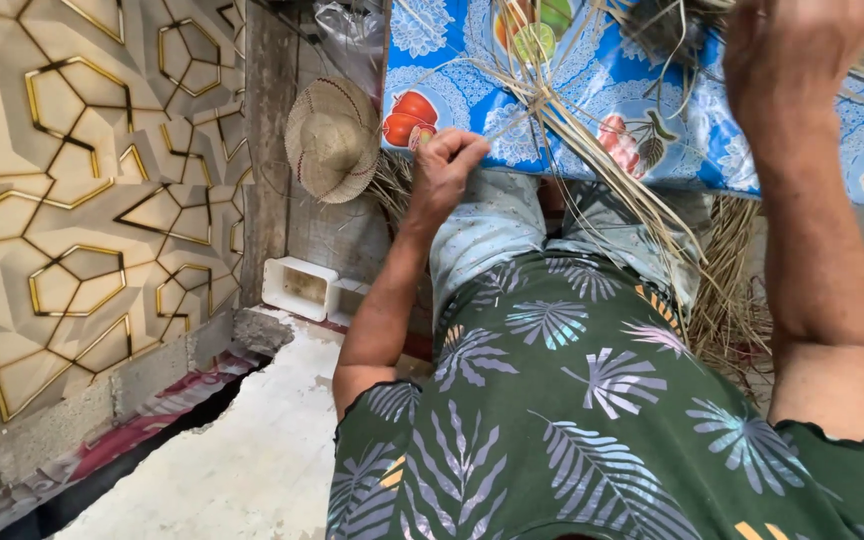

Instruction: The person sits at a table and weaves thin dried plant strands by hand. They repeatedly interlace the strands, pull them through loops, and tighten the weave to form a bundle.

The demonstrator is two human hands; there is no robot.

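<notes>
Strands point(592, 130) of dry pale straw run across the blue cloth point(642, 90) in front of you, fanning from a knot near the top of the view down toward your lap on the right. Your left hand point(444, 165) sits at the cloth's lower edge with its fingers curled in tight; it looks clenched on the ends of a few strands, though the straw inside the fist is hidden, so you cannot be sure what it grips. Your right hand point(787, 60) is raised at the top right, seen from the back, over the strands where they bunch; its fingers are cut off by the top edge of the view, so you cannot tell whether they are closed or loose. The cloth is printed with red fruit and white lace patterns and lies over your knees. More straw point(732, 290) hangs in a loose heap under the cloth on your right side. A woven hat point(332, 138) hangs on the wooden wall to the left of your left hand, well apart from it. Below the hat, a white tray point(299, 287) rests on the floor by the wall. Your shirt point(572, 400) is dark green with leaf prints.
</notes>
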